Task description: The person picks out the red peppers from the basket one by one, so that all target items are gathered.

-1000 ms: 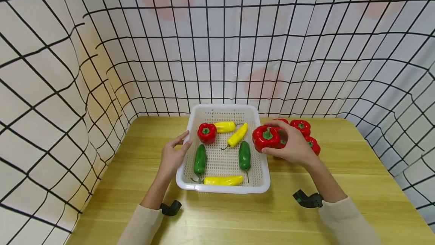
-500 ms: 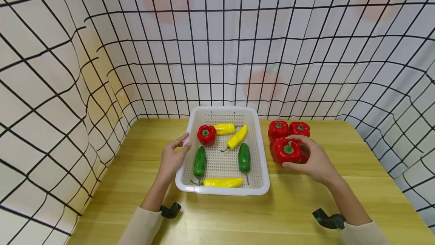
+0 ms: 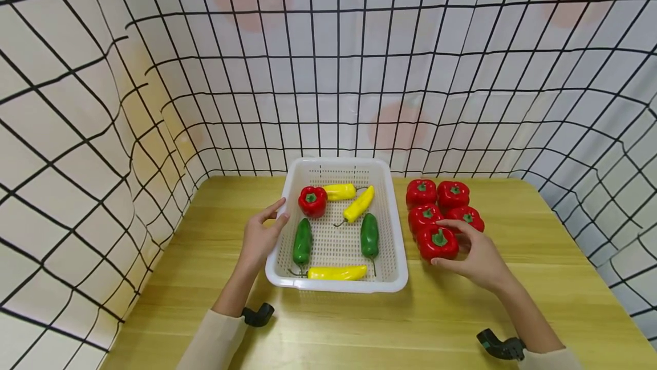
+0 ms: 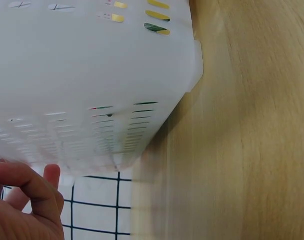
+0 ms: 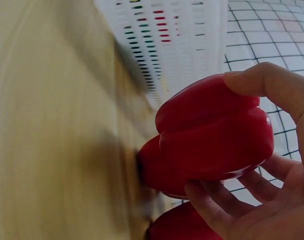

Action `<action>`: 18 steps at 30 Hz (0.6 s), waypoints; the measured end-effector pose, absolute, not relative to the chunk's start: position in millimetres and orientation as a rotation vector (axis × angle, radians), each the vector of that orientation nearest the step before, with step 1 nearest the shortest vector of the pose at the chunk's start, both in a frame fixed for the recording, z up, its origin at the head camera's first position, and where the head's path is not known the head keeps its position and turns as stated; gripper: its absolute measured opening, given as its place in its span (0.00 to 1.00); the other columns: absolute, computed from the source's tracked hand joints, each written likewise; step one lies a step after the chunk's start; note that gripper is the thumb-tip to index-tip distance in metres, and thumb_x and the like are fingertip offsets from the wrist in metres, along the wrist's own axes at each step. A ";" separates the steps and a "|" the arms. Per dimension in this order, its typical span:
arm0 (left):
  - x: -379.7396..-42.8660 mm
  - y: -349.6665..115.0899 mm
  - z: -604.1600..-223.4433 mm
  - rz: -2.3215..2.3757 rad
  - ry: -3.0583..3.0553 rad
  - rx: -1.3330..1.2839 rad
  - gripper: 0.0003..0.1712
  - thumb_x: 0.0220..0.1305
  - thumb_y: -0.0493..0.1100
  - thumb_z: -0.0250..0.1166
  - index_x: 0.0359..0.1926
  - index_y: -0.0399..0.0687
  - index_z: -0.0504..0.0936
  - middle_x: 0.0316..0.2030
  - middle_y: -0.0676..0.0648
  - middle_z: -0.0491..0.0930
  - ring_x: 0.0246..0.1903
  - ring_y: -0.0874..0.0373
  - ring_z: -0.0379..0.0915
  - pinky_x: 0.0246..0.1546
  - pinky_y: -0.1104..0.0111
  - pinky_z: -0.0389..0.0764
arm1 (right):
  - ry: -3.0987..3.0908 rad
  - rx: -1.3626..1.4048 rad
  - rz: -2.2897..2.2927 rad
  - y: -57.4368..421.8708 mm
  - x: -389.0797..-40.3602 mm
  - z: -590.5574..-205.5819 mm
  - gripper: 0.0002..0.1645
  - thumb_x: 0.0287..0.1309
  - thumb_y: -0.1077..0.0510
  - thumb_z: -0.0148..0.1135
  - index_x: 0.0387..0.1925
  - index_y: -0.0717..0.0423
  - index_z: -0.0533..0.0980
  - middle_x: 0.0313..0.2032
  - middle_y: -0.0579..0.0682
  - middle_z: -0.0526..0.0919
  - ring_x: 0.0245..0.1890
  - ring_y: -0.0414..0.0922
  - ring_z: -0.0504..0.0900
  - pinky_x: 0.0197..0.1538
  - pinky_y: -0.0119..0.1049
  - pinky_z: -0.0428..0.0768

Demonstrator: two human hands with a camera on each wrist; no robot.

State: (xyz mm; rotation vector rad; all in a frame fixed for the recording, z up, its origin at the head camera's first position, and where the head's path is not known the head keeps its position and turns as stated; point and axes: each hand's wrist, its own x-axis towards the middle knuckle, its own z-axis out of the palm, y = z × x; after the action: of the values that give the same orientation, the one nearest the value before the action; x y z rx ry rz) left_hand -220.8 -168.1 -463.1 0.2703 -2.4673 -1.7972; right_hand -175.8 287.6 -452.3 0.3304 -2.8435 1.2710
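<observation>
In the head view my right hand holds a red bell pepper between thumb and fingers, right of the white basket. The right wrist view shows the thumb on one side of this pepper and the fingers on the other. Whether it touches the table cannot be told. Several more red bell peppers stand grouped just behind it. At the basket's left rim, my left hand grips the edge with thumb and fingers. From the left wrist view, the fingers lie partly hidden beside the basket wall.
Inside the basket lie a red bell pepper, several yellow peppers and two green peppers. The wooden table runs back to a white sheet with black grid lines, which also encloses both sides.
The right hand has carried the bell pepper rightward, away from the basket's right rim, then nearer to the person, in front of the other red ones. The left hand and basket have stayed put.
</observation>
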 end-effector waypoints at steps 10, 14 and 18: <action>-219.8 -167.7 -463.0 -1.785 -2.466 0.251 0.25 0.71 0.51 0.67 0.67 0.66 0.80 0.50 0.41 0.77 0.38 0.51 0.83 0.36 0.62 0.91 | -2.842 0.288 1.322 290.0 -174.2 -471.7 0.48 0.50 0.47 0.81 0.67 0.54 0.67 0.64 0.60 0.74 0.58 0.62 0.80 0.51 0.22 0.79; -219.8 -168.2 -462.7 -1.786 -2.469 0.269 0.24 0.71 0.51 0.67 0.67 0.67 0.80 0.51 0.41 0.77 0.38 0.50 0.84 0.35 0.62 0.91 | -2.825 0.307 1.381 289.2 -175.6 -477.1 0.47 0.50 0.49 0.81 0.67 0.56 0.67 0.63 0.61 0.74 0.60 0.62 0.80 0.52 0.21 0.80; -220.3 -168.5 -463.1 -1.790 -2.469 0.271 0.25 0.70 0.52 0.67 0.67 0.67 0.80 0.52 0.41 0.76 0.38 0.50 0.84 0.35 0.61 0.91 | -2.806 0.322 1.436 288.9 -177.5 -483.6 0.47 0.51 0.50 0.81 0.68 0.57 0.67 0.64 0.61 0.73 0.61 0.62 0.78 0.53 0.20 0.79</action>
State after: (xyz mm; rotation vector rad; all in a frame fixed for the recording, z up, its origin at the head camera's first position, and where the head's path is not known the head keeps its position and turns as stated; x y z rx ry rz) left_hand -220.3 -168.5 -463.1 0.2706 -2.4690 -1.7902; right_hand -177.5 288.9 -483.6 0.3221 -2.8064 1.4362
